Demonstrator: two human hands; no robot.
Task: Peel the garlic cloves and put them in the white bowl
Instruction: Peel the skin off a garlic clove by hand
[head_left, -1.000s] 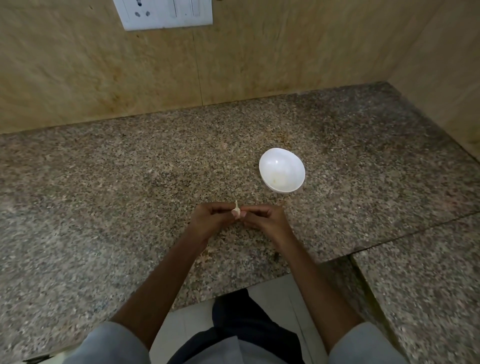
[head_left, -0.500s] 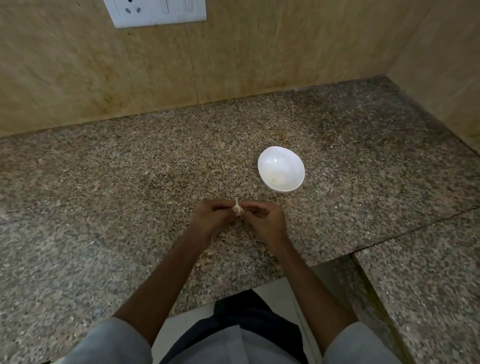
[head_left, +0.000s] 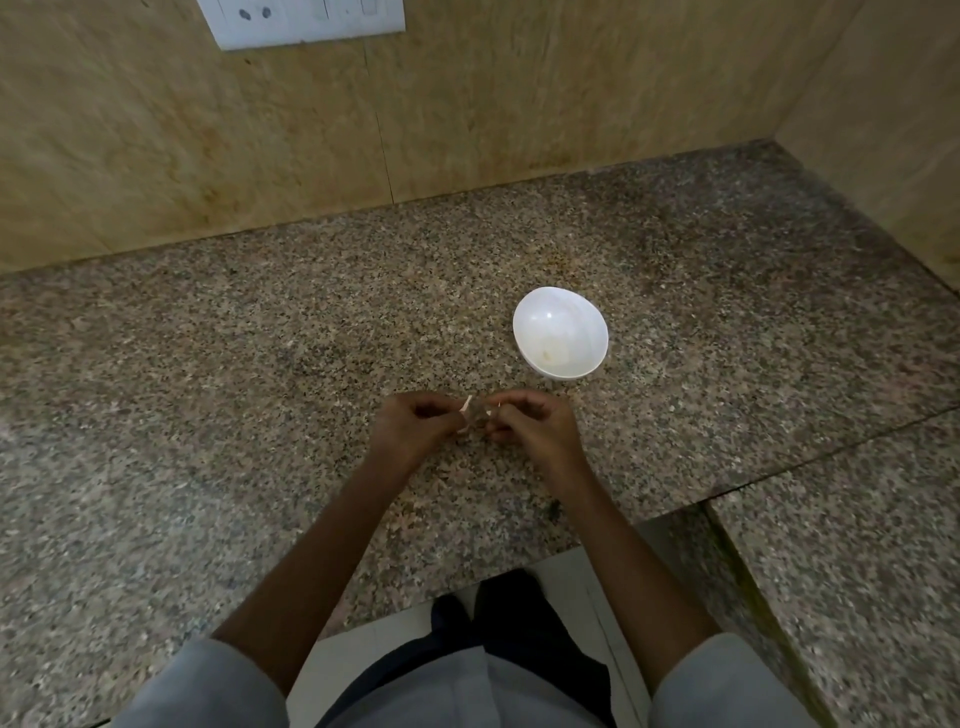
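My left hand (head_left: 410, 431) and my right hand (head_left: 532, 428) are held close together just above the granite counter (head_left: 208, 389). Between their fingertips is a small garlic clove (head_left: 466, 408), pale, with a strip of skin sticking up. The left fingers pinch the clove. My right thumb and forefinger pinch at its skin on the right side; most of the clove is hidden by the fingers. The white bowl (head_left: 561, 312) stands on the counter just beyond my right hand, with a pale peeled piece (head_left: 551, 354) lying in its bottom.
Beige tiled walls close the counter at the back and on the right. A white switch and socket panel (head_left: 301, 21) hangs on the back wall. A second granite slab (head_left: 857, 545) joins at the right front; the counter edge runs just below my forearms.
My hands have drawn a little apart at the clove, the right fingers pulling toward the right. The view has tilted slightly; the bowl has not moved.
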